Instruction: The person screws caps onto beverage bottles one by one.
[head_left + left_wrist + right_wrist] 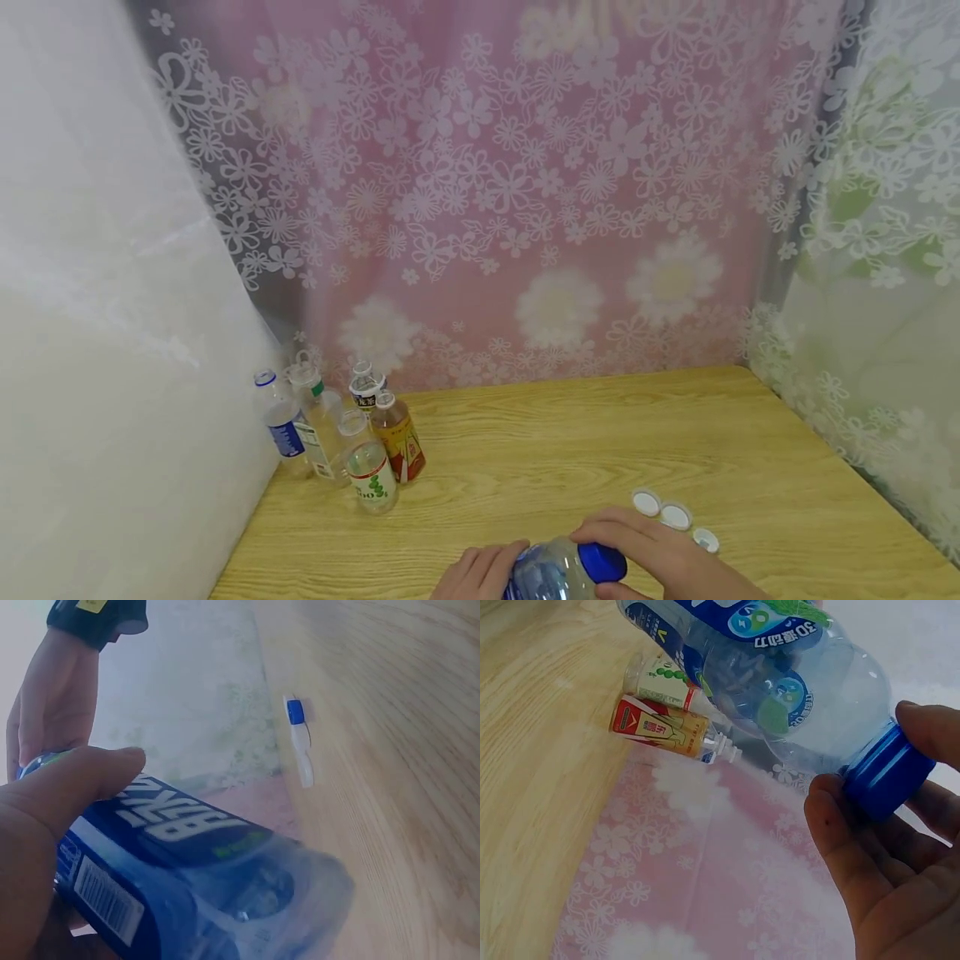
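A clear plastic bottle with a blue label (pixel 542 572) is held tilted between both hands near the front edge of the head view. My left hand (pixel 480 573) grips its body; in the left wrist view the thumb (pixel 97 774) lies across the label. With thumb and fingers, my right hand (pixel 900 862) pinches the blue cap (pixel 889 772), which sits at the bottle's neck. Whether the cap is tight cannot be told. The bottle's base is cut off in the head view but shows in the left wrist view.
Several uncapped bottles stand at the table's left, among them a tea bottle (pixel 400 442) and a clear bottle with a green-and-white label (pixel 372 479). White caps (pixel 676 516) lie on the wooden table (pixel 570 442) beyond the right hand. A floral curtain (pixel 480 208) hangs behind the table.
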`<state>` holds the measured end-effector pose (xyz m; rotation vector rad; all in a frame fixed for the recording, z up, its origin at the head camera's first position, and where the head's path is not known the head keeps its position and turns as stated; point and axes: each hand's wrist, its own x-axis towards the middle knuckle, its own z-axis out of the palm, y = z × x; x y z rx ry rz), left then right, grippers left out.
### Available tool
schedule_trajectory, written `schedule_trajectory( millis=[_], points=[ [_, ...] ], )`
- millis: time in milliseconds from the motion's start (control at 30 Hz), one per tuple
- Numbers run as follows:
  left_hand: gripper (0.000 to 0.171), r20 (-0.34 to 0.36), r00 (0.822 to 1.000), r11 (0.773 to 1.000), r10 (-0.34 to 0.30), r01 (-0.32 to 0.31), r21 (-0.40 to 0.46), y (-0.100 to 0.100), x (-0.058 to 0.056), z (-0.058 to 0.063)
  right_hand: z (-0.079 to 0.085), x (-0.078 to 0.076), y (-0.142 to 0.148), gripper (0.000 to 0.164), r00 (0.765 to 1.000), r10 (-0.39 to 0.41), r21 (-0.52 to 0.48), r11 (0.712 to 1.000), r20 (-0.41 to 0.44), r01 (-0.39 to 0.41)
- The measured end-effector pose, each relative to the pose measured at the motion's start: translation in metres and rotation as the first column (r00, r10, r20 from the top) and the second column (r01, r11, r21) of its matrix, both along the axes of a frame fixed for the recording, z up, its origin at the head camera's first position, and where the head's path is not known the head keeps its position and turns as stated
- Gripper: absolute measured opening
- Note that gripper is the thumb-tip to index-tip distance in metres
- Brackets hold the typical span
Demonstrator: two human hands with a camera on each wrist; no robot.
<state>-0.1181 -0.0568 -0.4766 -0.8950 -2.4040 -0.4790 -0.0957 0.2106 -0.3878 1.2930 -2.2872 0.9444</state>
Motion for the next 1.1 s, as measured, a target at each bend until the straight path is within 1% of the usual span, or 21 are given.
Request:
schedule_trajectory(
  millis=[67, 100, 133, 167, 233, 300, 367, 400, 500, 600, 700, 767, 867, 967, 1067, 1100],
  points=[
    [0.054, 0.014, 1.000, 1.000, 0.003, -0.003, 0.019, 0.000, -0.001, -0.001, 0.006, -0.002, 0.003, 0.056, 1.000, 0.008, -0.006, 1.000, 0.014, -0.007],
    [0.057, 0.000, 1.000, 1.000, -0.007, 0.007, 0.024, -0.002, -0.002, -0.001, 0.009, -0.004, 0.005, 0.055, 1.000, 0.012, -0.007, 1.000, 0.006, -0.012],
    [0.061, -0.014, 1.000, 1.000, -0.011, 0.011, 0.026, -0.003, -0.004, -0.002, 0.013, -0.005, 0.007, 0.055, 1.000, -0.004, -0.002, 1.000, 0.011, 0.004],
    [0.064, -0.028, 1.000, 0.999, -0.011, 0.012, 0.030, -0.005, -0.006, -0.003, 0.016, -0.005, 0.010, 0.056, 1.000, -0.031, 0.003, 1.000, 0.005, 0.031],
    [0.067, -0.059, 0.998, 0.999, -0.002, 0.005, 0.046, -0.008, -0.011, -0.006, 0.023, -0.006, 0.016, 0.056, 0.994, -0.109, 0.021, 0.994, 0.016, 0.108],
    [0.067, -0.082, 0.996, 0.998, 0.020, -0.015, 0.066, -0.011, -0.013, -0.008, 0.030, -0.006, 0.023, 0.056, 0.981, -0.194, 0.044, 0.980, 0.004, 0.194],
    [0.069, -0.068, 0.996, 0.996, 0.058, -0.053, 0.077, -0.013, -0.013, -0.010, 0.037, -0.009, 0.031, 0.058, 0.966, -0.259, 0.057, 0.964, -0.012, 0.259],
    [0.070, -0.065, 0.995, 0.995, 0.070, -0.065, 0.078, -0.014, -0.013, -0.011, 0.040, -0.011, 0.035, 0.058, 0.961, -0.276, 0.060, 0.959, -0.019, 0.277],
    [0.070, -0.053, 0.994, 0.993, 0.091, -0.087, 0.074, -0.018, -0.012, -0.013, 0.049, -0.018, 0.047, 0.063, 0.943, -0.322, 0.075, 0.942, -0.082, 0.328],
    [0.067, -0.060, 0.994, 0.993, 0.091, -0.086, 0.085, -0.022, -0.012, -0.016, 0.057, -0.030, 0.060, 0.066, 0.921, -0.364, 0.089, 0.922, -0.141, 0.378],
    [0.063, -0.095, 0.991, 0.991, 0.093, -0.083, 0.102, -0.025, -0.014, -0.021, 0.064, -0.042, 0.075, 0.065, 0.895, -0.408, 0.119, 0.894, -0.181, 0.432],
    [0.062, -0.119, 0.988, 0.990, 0.096, -0.082, 0.112, -0.027, -0.016, -0.023, 0.068, -0.052, 0.085, 0.064, 0.882, -0.423, 0.131, 0.882, -0.207, 0.454],
    [0.060, -0.136, 0.986, 0.990, 0.092, -0.075, 0.122, -0.030, -0.019, -0.027, 0.071, -0.067, 0.102, 0.062, 0.865, -0.444, 0.157, 0.861, -0.232, 0.484],
    [0.060, -0.147, 0.985, 0.990, 0.095, -0.078, 0.119, -0.034, -0.021, -0.029, 0.072, -0.081, 0.117, 0.057, 0.846, -0.485, 0.200, 0.827, -0.221, 0.526],
    [0.058, -0.152, 0.982, 0.989, 0.112, -0.095, 0.115, -0.039, -0.022, -0.031, 0.070, -0.095, 0.131, 0.051, 0.831, -0.528, 0.248, 0.793, -0.175, 0.556],
    [0.057, -0.153, 0.981, 0.988, 0.121, -0.104, 0.115, -0.040, -0.022, -0.031, 0.069, -0.100, 0.135, 0.050, 0.828, -0.539, 0.260, 0.787, -0.153, 0.560]
  ],
)
